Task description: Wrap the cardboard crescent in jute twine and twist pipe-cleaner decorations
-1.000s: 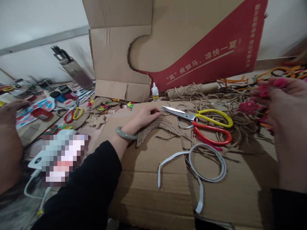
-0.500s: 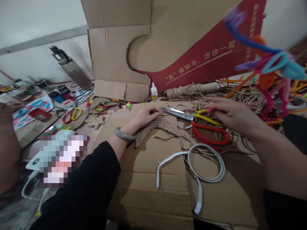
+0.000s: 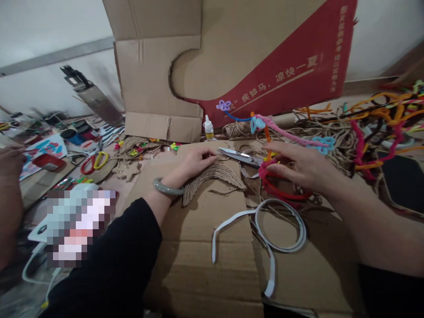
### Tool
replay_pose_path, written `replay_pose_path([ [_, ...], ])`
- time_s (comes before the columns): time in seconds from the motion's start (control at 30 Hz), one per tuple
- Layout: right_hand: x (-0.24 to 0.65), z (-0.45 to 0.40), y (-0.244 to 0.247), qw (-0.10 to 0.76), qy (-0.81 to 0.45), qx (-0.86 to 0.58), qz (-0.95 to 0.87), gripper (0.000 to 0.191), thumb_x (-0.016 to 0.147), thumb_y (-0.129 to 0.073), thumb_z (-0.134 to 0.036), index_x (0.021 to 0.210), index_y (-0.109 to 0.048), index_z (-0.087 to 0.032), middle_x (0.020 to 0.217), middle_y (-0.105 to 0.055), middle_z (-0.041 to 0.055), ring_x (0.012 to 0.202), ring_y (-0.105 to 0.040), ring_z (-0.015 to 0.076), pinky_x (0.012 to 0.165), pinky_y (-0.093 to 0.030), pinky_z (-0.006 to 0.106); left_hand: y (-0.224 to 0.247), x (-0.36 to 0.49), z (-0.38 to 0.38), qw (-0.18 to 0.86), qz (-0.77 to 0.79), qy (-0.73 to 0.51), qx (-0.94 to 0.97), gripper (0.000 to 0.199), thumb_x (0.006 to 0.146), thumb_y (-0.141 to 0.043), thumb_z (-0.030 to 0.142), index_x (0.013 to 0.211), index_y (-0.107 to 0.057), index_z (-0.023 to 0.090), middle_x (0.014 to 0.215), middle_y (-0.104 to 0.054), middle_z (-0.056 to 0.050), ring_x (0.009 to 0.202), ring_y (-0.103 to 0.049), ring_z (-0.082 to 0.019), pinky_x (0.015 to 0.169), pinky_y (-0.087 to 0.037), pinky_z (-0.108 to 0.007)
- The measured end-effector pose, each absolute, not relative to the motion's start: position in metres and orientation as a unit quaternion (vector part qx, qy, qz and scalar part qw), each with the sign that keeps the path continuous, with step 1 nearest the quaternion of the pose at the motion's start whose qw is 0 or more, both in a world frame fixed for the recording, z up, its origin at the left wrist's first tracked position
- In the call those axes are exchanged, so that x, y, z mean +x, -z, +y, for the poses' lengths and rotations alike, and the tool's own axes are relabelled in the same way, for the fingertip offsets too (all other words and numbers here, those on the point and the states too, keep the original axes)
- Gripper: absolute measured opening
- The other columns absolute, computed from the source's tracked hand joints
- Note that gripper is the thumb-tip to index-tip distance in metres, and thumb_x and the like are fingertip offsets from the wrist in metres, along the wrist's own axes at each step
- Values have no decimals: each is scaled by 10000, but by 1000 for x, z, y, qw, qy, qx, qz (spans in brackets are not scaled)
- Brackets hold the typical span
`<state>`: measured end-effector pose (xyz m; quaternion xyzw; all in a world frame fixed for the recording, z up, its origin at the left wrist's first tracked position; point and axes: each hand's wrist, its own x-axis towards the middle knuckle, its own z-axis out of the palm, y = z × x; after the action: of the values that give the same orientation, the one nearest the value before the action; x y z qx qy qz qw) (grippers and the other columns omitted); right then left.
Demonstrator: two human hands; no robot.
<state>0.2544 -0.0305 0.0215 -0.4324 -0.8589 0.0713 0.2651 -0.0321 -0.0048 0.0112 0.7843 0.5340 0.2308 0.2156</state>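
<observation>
My right hand [image 3: 294, 163] is closed on a pipe-cleaner flower spray [image 3: 285, 130] with a pink, blue and orange stem and purple and light-blue blossoms. The scissors [image 3: 240, 156] lie just under it, their red and yellow handles partly covered. My left hand [image 3: 198, 161], wearing a grey-green bangle [image 3: 167, 189] on the wrist, rests with curled fingers on the cardboard sheet [image 3: 198, 265]. Whether anything is between those fingers is hidden. Just below them curves a band of jute cord rows [image 3: 212, 176], its loose ends trailing right.
A roll of white double-sided tape [image 3: 281, 249] lies right of centre. Behind stand a small glue bottle [image 3: 208, 129] and an upright cardboard panel [image 3: 149, 75]. Jute and pipe cleaners [image 3: 371, 141] crowd the right, near a dark phone [image 3: 404, 181]. Another person's arm [image 3: 11, 198] is at far left.
The pipe-cleaner spray has swung from the upper right down and leftward, in front of my right hand, which has shifted slightly left and lower. My left hand stays by the jute band.
</observation>
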Motion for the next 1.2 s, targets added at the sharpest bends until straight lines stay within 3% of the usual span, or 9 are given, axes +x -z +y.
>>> replay_pose_path([
  [0.17,267,-26,-26,381,99,-501,-770,280,871,-493,-325,1067,-640,-189,1145,-664,114,1076,-606,240,946,-447,359,-12,-31,-6,210,538,-229,783,160,812,-570,253,824,-697,156,787,-696,-33,715,-576,-131,675,-440,-259],
  [0.3,279,-10,-15,221,82,-620,-749,480,832,-499,-404,1211,-588,-124,1176,-635,187,1084,-589,344,879,-454,439,-12,-32,-6,210,536,-231,784,170,813,-569,259,839,-699,154,795,-696,-32,723,-579,-132,680,-438,-257],
  [0.37,281,-3,-9,136,40,-667,-732,476,826,-479,-428,1201,-607,-164,1069,-686,158,967,-636,348,747,-476,420,-11,-33,-6,211,537,-232,783,177,811,-569,261,849,-701,149,797,-694,-31,726,-579,-134,685,-439,-257],
  [0.43,280,0,-5,122,37,-672,-729,410,837,-441,-397,1127,-651,-198,998,-709,122,917,-649,326,692,-464,387,-10,-33,-5,212,537,-232,783,191,813,-565,267,859,-702,143,803,-693,-34,731,-579,-135,687,-438,-257],
  [0.57,279,1,-5,246,87,-652,-712,363,821,-429,-330,1011,-694,-171,920,-712,117,872,-642,277,676,-440,341,-7,-34,-4,218,535,-234,782,213,819,-554,286,864,-702,140,804,-690,-41,733,-575,-137,683,-436,-260],
  [0.73,285,-4,-11,418,69,-634,-647,309,793,-486,-313,926,-713,-150,656,-653,57,562,-543,162,536,-379,276,-3,-36,-2,230,531,-242,779,220,815,-551,303,855,-700,145,801,-690,-42,736,-580,-141,703,-443,-273],
  [0.87,288,-2,-14,551,-57,-610,-567,265,789,-546,-378,831,-681,-154,571,-581,4,406,-407,93,427,-315,247,-1,-36,0,233,532,-241,778,218,811,-547,305,853,-694,150,800,-691,-36,735,-581,-142,699,-448,-277],
  [1.0,289,7,-18,703,-189,-516,-451,160,695,-590,-310,756,-599,-163,532,-513,-25,393,-417,94,387,-301,235,-5,-35,-3,225,538,-233,778,216,812,-552,298,855,-692,140,797,-687,-42,731,-577,-142,694,-446,-275],
  [1.2,324,37,-9,760,-261,-479,-352,64,750,-399,-224,694,-427,-213,517,-401,-47,435,-452,101,470,-405,262,-9,-33,-5,201,546,-228,781,186,808,-569,271,838,-697,140,787,-689,-41,721,-576,-138,678,-435,-262],
])
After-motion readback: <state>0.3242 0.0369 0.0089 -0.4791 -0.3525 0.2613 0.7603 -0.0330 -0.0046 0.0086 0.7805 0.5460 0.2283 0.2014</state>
